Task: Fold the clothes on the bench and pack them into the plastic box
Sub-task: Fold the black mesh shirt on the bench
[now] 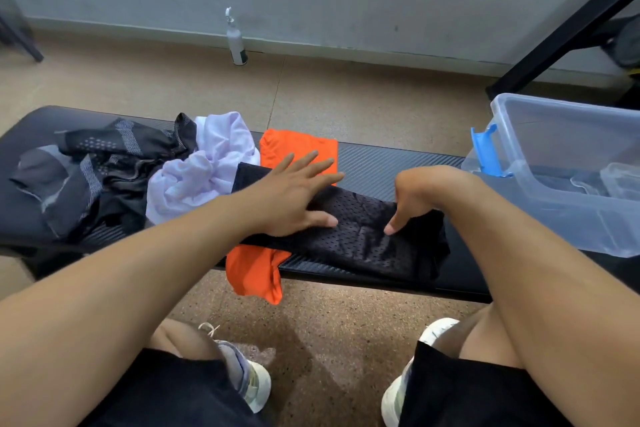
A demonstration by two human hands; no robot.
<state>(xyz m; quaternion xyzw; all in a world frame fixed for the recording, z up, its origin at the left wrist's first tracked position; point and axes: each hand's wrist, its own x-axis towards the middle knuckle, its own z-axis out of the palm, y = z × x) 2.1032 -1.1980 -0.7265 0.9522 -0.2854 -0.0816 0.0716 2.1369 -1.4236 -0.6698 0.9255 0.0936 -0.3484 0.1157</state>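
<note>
Bench (388,163) holds a clear plastic box (561,184), contents unclear; both hands, left (294,191) flat, right (420,194) fingertips down, press black mesh garment (367,236).

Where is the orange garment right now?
In the head view, the orange garment lies across the middle of the black bench, under the black mesh garment, beside the crumpled white cloth, its near end hanging over the bench's front edge.
</note>
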